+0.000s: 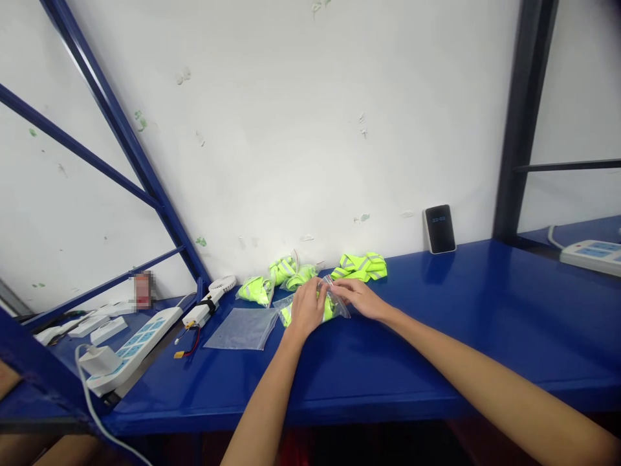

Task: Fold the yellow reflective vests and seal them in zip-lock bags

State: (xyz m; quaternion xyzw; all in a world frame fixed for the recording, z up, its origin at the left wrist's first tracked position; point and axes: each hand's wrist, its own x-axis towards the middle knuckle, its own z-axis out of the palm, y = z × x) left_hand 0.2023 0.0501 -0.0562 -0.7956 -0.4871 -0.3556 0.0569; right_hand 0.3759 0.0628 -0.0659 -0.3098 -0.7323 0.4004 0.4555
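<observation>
A clear zip bag with neon yellow, grey-striped reflective fabric inside lies on the blue table under my hands. My left hand is closed over the bag, its fingers at the bag's top edge. From the other side my right hand pinches the same edge, close to the left fingertips. Left of them a flat zip bag with nothing visible inside rests on the table. Behind are several bagged bundles, among them a front bundle and a rear bundle. Loose reflective fabric lies beyond my right hand.
A small white fan and a white box with wires stand left of the bags. Further left is a white power strip by the blue frame. A clock display leans on the back wall at right.
</observation>
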